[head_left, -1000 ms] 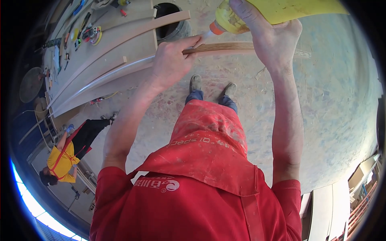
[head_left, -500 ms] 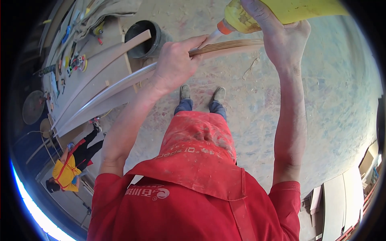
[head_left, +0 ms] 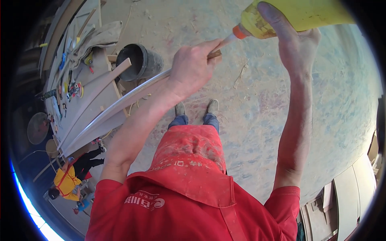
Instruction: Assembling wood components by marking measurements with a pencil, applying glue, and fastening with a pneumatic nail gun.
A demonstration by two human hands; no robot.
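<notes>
My left hand (head_left: pixel 193 70) is closed around a long, thin, curved wooden strip (head_left: pixel 140 89), close to its right end. A short brown stub of the strip shows past the fingers. Toward the far left the strip runs down and away, with a pale shine along its edge. In my right hand (head_left: pixel 296 46) is a large yellow squeeze bottle (head_left: pixel 315 15), tipped with its mouth toward the left. Its orange collar and whitish nozzle (head_left: pixel 229 39) reach the left index fingertip, right by the strip's end. The exact contact of the nozzle tip is hidden.
A black bucket (head_left: pixel 155 63) stands on the dusty floor beyond my left arm. Left of it a workbench (head_left: pixel 90 88) carries curved boards, cloth and several tools. A person in a yellow shirt (head_left: pixel 67 182) is at the lower left. Stacked panels (head_left: pixel 348 197) lie at the lower right.
My left hand is nearer the strip's right end, and far less of the strip shows beyond its fingers. The bottle and my right hand have shifted a little right and down in view.
</notes>
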